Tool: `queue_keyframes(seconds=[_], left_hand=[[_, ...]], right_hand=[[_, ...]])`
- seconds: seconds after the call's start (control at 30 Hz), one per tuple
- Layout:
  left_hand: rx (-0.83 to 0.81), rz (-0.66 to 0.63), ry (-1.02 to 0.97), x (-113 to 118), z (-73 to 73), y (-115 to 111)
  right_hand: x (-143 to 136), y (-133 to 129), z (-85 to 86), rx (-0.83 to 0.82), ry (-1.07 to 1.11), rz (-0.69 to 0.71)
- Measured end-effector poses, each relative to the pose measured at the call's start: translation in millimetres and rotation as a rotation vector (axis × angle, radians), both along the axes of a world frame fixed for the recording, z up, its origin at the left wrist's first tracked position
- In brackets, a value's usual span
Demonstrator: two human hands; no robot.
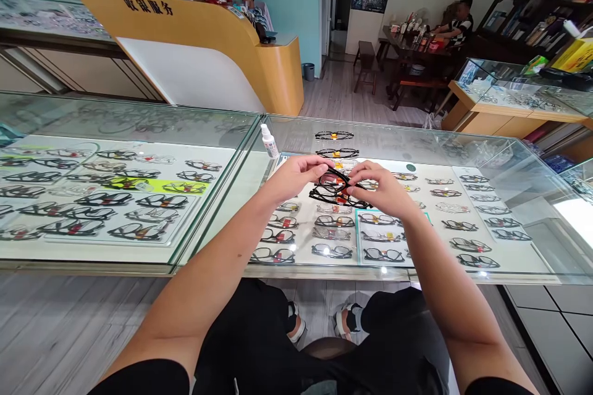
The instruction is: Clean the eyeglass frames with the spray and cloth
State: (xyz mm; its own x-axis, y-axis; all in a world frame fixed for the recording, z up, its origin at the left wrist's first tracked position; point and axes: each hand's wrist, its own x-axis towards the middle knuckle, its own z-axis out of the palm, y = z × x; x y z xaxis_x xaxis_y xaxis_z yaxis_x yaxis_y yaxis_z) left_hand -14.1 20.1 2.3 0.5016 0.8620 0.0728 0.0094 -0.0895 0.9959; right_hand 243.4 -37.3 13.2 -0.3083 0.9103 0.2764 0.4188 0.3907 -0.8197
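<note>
Both my hands hold one pair of black-framed glasses [337, 178] above the glass display case [296, 129]. My left hand [296, 178] pinches its left end between thumb and fingers. The fingers of my right hand [380, 186] close on the other side of the frame. Several dark glasses lie below and beyond, among them one pair [336, 153] just past my fingertips and another [334, 135] farther off. A white spray bottle [269, 141] stands upright on the glass to the left of my hands.
Rows of glasses fill the left case [106, 199] and the case under my hands. Past them stands a yellow-and-white counter [185, 31] with a person seated behind it. Another person sits at a dark table at the back right. A third case [514, 95] is at right.
</note>
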Motion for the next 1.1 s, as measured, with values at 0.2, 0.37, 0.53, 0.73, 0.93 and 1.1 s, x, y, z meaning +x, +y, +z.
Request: queue_keyframes(seconds=[0.2,0.37,0.53,0.73,0.93,1.1], left_hand=[[0.019,-0.017,0.066,2,6.3,-5],[0.016,-0.051,0.103,2,6.7,-5],[-0.097,0.096,-0.014,-1,1.2,8],[-0.201,0.442,-0.211,-11,5.3,26],[-0.196,0.490,-0.271,-14,9.5,27],[-0.213,0.517,-0.319,-21,8.6,32]], right_hand=[[-4,0,-1.5,-0.164,0.049,0.065],[0,2,-1.2,-0.310,0.093,0.069],[9,8,-7.6,-0.463,0.205,0.018],[-1,35,-5.6,-0.617,0.613,-0.278],[-47,71,13.3,-0.706,1.033,-0.414],[-85,95,15.3,-0.709,1.157,-0.414]])
